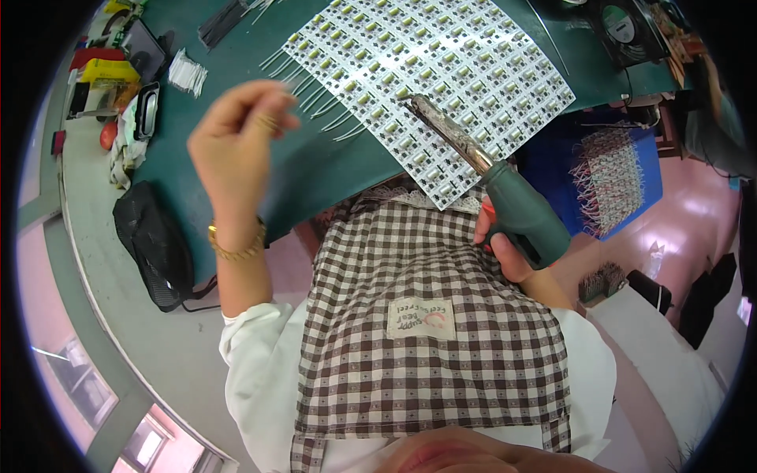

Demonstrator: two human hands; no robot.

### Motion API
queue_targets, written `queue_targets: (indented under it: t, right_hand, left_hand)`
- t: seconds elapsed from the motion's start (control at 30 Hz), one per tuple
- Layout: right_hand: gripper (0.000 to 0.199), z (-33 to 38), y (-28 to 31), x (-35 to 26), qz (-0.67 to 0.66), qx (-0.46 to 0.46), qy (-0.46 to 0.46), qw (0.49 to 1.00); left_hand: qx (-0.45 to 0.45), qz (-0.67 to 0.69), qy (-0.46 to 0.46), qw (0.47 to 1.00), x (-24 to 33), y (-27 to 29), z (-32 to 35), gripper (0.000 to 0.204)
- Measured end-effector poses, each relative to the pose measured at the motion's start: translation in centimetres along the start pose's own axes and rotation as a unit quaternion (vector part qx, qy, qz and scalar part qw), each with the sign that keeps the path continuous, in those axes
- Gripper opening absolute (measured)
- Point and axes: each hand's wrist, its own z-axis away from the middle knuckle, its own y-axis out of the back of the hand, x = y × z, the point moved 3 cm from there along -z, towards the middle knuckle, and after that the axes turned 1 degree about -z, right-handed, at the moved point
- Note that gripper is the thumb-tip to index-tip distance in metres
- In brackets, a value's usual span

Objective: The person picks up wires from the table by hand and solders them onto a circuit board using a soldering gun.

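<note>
A large white panel of small circuit boards lies on the green table, each board bearing a pale yellow part. Short white wires stick out along its left edge. My left hand is raised just left of these wires, its fingers pinched together and slightly blurred. Whatever they hold, if anything, is hidden. My right hand grips a dark green soldering gun by its handle. The gun's worn metal barrel reaches up and left over the panel, with its tip above the boards near the middle.
A bundle of white wires lies on the table at left; dark strips are behind it. A black mesh bag sits at the left edge. On the right, a blue bin holds wired boards, and a black fan stands behind.
</note>
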Motion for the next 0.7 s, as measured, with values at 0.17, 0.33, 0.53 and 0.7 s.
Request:
queue_targets:
  t: [0.17, 0.33, 0.53, 0.7]
  right_hand:
    - [0.050, 0.0, -0.3, 0.3, 0.008, -0.008, -0.028, 1.000]
    - [0.050, -0.5, -0.6, -0.7, -0.055, -0.029, -0.078, 0.995]
    - [0.054, -1.4, -0.5, -3.8, -0.144, -0.061, -0.146, 0.977]
    - [0.057, -0.9, -0.8, -3.9, -0.129, -0.071, -0.195, 0.970]
  left_hand:
    - [-0.092, -0.086, -0.065, 0.990, -1.4, -3.5, 3.6, 0.004]
    - [-0.041, -0.171, -0.023, 0.984, -2.3, -4.8, 5.2, 0.002]
    - [-0.019, -0.201, -0.029, 0.979, -2.7, -5.2, 5.5, 0.005]
    - [-0.020, -0.216, -0.018, 0.976, -2.5, -5.2, 5.7, 0.007]
